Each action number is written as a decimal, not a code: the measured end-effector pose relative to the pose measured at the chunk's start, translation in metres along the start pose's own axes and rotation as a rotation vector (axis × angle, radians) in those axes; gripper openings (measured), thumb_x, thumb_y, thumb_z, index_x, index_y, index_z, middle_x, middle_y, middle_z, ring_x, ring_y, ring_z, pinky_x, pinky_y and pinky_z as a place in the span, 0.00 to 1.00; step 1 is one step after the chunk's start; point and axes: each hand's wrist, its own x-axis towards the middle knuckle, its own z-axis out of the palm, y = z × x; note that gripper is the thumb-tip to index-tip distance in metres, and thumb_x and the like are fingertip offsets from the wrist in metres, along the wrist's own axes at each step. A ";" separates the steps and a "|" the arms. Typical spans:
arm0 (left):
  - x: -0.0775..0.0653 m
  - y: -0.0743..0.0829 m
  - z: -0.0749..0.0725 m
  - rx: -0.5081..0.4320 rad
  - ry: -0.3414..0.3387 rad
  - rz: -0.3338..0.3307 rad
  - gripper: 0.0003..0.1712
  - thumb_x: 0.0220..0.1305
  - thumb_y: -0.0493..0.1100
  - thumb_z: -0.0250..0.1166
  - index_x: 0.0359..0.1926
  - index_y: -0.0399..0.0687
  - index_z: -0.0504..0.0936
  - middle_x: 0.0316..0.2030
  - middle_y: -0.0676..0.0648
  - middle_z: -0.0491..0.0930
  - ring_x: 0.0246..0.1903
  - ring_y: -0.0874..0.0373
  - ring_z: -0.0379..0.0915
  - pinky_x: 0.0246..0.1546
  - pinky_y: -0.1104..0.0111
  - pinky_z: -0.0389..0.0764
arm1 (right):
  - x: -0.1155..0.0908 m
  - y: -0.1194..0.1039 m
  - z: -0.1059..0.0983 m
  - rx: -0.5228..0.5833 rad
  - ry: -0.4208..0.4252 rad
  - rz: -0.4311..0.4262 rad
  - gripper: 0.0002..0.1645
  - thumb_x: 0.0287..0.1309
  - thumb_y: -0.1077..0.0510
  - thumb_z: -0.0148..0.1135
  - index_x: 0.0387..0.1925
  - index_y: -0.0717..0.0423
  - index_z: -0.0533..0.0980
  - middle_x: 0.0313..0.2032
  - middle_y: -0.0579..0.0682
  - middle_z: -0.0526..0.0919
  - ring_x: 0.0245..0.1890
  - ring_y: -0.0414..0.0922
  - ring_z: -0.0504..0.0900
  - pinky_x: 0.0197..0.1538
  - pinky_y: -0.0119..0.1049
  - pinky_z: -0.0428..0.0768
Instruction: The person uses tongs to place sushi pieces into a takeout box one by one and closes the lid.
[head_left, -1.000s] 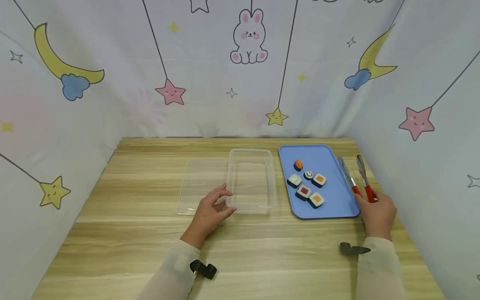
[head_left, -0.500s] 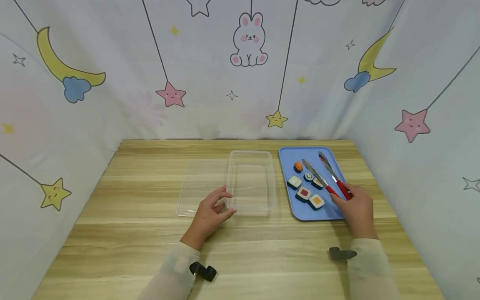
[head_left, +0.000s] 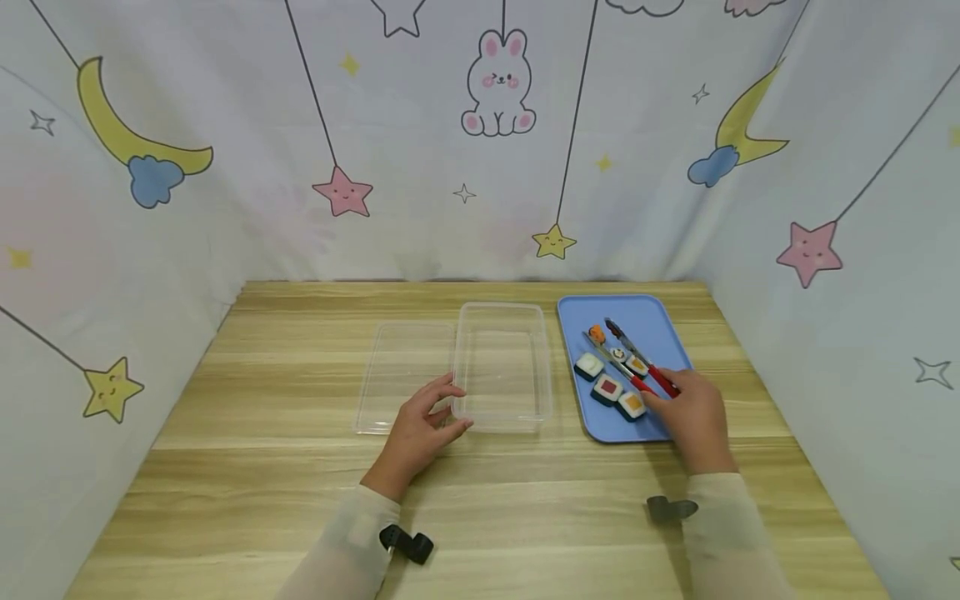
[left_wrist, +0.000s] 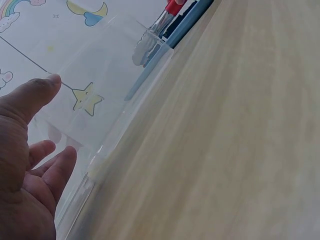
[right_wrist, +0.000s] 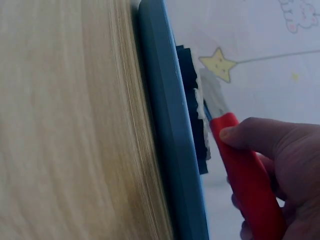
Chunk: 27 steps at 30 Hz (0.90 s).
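My right hand (head_left: 693, 421) grips metal tongs (head_left: 663, 382) by their red handle (right_wrist: 250, 180), above the blue tray (head_left: 626, 427). The tong tips stand apart, one on either side of the orange-topped sushi piece (head_left: 597, 333); whether they touch it I cannot tell. Nearer lie a white-topped piece (head_left: 588, 365), a red-centred roll (head_left: 607, 388) and an orange-centred roll (head_left: 632, 405). The tong arms partly cover a small round roll (head_left: 618, 355) and another orange-centred roll (head_left: 637, 364). My left hand (head_left: 420, 421) rests with relaxed fingers at the near left corner of a clear plastic box (head_left: 546, 367).
A flat clear lid (head_left: 397, 367) lies left of the box, partly behind my left hand. Wooden tabletop (head_left: 525, 517) extends in front of the box and tray. A printed curtain (head_left: 420, 233) hangs at the back and both sides.
My right hand has carried the tongs left from beyond the tray's right edge to over the sushi. Their arms have drawn closer together. My left hand has stayed by the box.
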 end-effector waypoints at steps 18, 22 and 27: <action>0.000 -0.003 0.001 0.005 0.005 0.029 0.23 0.58 0.31 0.77 0.54 0.32 0.81 0.73 0.31 0.66 0.69 0.38 0.68 0.59 0.62 0.83 | -0.002 -0.001 0.002 -0.020 0.042 -0.030 0.27 0.56 0.52 0.78 0.54 0.62 0.85 0.43 0.63 0.86 0.36 0.56 0.81 0.35 0.48 0.80; 0.000 -0.002 0.000 0.007 0.005 0.011 0.23 0.59 0.32 0.77 0.55 0.32 0.81 0.73 0.32 0.66 0.69 0.40 0.69 0.59 0.65 0.82 | -0.002 -0.001 0.003 -0.016 0.054 -0.034 0.27 0.56 0.53 0.78 0.54 0.62 0.85 0.44 0.64 0.86 0.38 0.58 0.82 0.37 0.51 0.82; 0.000 -0.002 0.001 0.008 0.007 0.017 0.23 0.58 0.31 0.77 0.55 0.32 0.81 0.73 0.32 0.66 0.68 0.39 0.69 0.59 0.64 0.83 | -0.003 0.000 0.003 -0.020 0.069 -0.043 0.26 0.56 0.54 0.77 0.54 0.63 0.85 0.44 0.65 0.86 0.40 0.60 0.82 0.40 0.55 0.84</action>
